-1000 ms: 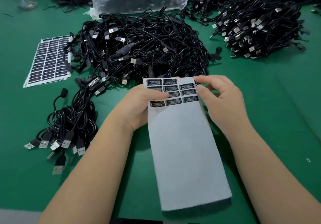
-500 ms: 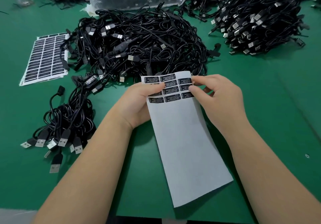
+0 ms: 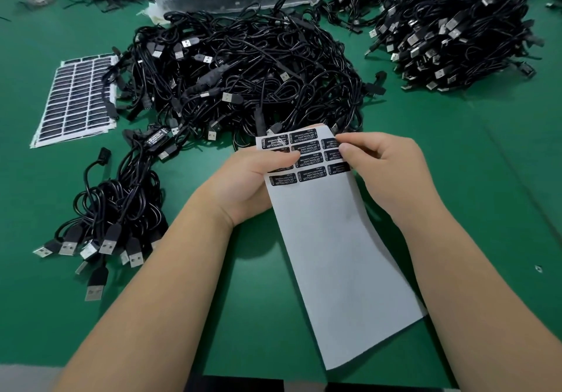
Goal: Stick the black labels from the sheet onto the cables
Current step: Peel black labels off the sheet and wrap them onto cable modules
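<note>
What moved: a second ago my right thumb and forefinger sat at the sheet's right edge beside the label rows; now they have come in over the top-right label, and I read that as the peel starting. The sheet has also tipped a little further to the right.
Spare label sheets: far left on the green mat, a full stack, flat, in the same place as before, its right edge touching the cable heap.
Small cable bundle: near left, USB plugs fanned toward me; one cable at its far end already seems to wear a label, though the print is too small to read.
Big cable pile: centre, just beyond the sheet's top edge, unlabelled as far as I can tell.
Left hand: curled round the left edge of the sheet, thumb pressed flat across the label rows to steady it.
Black labels: only a few rows left at the sheet's far end; the rest is bare backing, so this sheet is nearly spent.
Right hand: thumb and forefinger pinching at the corner of the top-right label; whether it has lifted off the backing I cannot tell.
Right cable pile: far right, well apart from my hands.
Meaning: no cable is in hand, so once the label is free I must reach for one.
</note>
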Available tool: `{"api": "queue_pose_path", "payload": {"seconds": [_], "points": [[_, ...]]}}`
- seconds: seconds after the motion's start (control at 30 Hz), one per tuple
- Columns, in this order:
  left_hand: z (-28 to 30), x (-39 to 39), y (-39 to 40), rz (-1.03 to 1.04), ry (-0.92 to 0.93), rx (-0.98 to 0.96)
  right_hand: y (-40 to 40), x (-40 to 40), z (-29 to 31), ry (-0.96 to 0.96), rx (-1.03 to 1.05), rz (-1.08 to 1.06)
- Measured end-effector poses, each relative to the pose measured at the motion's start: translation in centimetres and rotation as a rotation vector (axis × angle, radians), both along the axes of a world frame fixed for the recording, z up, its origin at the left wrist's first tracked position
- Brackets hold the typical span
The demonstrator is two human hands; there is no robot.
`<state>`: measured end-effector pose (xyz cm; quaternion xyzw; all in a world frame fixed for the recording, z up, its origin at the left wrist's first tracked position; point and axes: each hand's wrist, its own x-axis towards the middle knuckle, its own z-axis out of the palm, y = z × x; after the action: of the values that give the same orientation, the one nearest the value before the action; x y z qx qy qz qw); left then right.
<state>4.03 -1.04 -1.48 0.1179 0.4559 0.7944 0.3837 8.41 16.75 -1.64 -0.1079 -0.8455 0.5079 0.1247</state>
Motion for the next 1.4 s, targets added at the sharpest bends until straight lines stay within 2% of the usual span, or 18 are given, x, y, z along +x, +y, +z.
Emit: {"api": "queue_pose_path", "payload": {"seconds": [0.2, 0.4, 0.6, 0.87, 0.97, 1.17, 1.4], "points": [[0.0, -0.2, 0.1, -0.033, -0.010, 0.038, 0.2, -0.1, 0.0, 0.035, -0.055, -0.009], [-0.2, -0.2, 0.2, -0.030, -0.020, 0.042, -0.3, 0.3, 0.1, 0.121, 0.116, -0.063], [-0.2, -0.3, 0.0, -0.055, -0.030, 0.038, 0.1, 0.0, 0.4, 0.106, 0.061, 0.003], [-0.2, -0.6, 0.3, -0.035, -0.037, -0.025, 0.3, -0.1, 0.0, 0.103, 0.051, -0.048], [-0.2, -0.8, 0.5, 0.019, -0.074, -0.077, 0.0, -0.2, 0.1, 0.127, 0.028, -0.090], [-0.1, -0.6, 1.0, 0.175, -0.100, -0.151, -0.3, -0.2, 0.6, 0.203, -0.174, -0.116], [0.1, 0.0, 1.5, 0.243, -0.225, -0.209, -0.5, 0.0, 0.7, 0.241, -0.120, -0.102]]}}
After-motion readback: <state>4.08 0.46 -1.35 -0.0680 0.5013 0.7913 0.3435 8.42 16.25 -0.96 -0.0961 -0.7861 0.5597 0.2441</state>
